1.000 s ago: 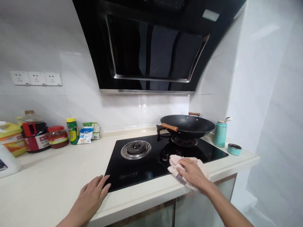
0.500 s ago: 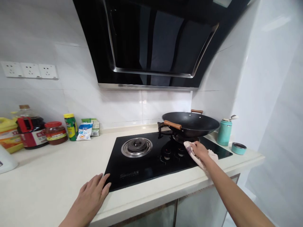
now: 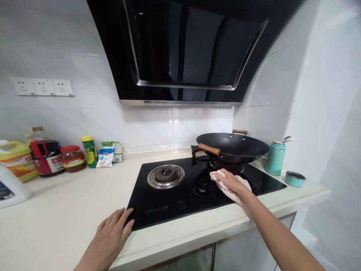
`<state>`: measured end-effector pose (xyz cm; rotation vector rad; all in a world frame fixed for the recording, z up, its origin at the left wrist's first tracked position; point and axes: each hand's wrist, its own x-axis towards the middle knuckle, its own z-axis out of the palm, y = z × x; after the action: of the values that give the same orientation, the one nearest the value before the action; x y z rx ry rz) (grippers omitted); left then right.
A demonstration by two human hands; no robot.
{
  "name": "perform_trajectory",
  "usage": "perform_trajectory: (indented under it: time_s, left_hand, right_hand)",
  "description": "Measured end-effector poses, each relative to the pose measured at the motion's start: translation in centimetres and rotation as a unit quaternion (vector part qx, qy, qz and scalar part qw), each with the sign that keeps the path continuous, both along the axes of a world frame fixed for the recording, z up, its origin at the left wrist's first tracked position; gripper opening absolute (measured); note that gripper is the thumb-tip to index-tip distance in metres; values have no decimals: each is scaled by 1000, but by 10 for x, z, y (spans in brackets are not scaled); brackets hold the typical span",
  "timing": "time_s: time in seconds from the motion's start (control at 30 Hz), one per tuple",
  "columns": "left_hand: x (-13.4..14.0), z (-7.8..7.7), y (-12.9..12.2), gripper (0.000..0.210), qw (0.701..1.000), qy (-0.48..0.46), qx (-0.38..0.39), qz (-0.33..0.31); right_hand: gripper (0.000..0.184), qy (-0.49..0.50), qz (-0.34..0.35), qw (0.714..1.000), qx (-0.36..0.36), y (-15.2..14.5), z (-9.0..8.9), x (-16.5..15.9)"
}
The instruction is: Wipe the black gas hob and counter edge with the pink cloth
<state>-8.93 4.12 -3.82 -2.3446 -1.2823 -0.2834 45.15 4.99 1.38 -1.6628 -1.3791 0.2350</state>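
Cloth (image 3: 244, 184) is what the right hand (image 3: 229, 182) presses down on the black stove top (image 3: 180, 195). It is pale pink and soft, bunched up in folds, and most of it hides under the hand. The fingers curl over it and hold it. It sits just in front of the black wok (image 3: 232, 146), near the two knobs (image 3: 202, 183). The wok has brown wooden handles and stands on the right burner. The left hand (image 3: 109, 235) lies flat and open on the white table (image 3: 56, 210), with its fingertips touching the front left corner of the stove top. A round silver burner (image 3: 166, 175) is between the two hands.
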Motion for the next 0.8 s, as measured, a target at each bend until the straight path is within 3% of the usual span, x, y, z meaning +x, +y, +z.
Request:
perform_trajectory:
  time_s: [0.13,0.33,0.47,0.6,0.73,0.8]
  left_hand:
    - [-4,-4,2,41,999,-29,17,-12]
    - [-7,-4,5,42,997,6,61,-44]
    - [-5,-3,4,42,998,-2,50,-39]
    - [-5,-6,5,41,999,-8,34,-22]
    - [-6,-8,8,38,999,-21,31,-29]
    - [-5,-7,7,36,998,-40,25,-29]
  right_hand:
    - [33,-1,-13,1000,-26,-4,3,8]
    - [17,-41,-76,996,-35,-6,-2,24]
    - [28,-106,-90,989,-41,-10,-5,29]
    - [37,-155,-32,985,-71,-18,-4,32]
    - [56,-174,76,975,-115,-29,3,36]
    - [62,-196,85,964,-157,-32,10,36]
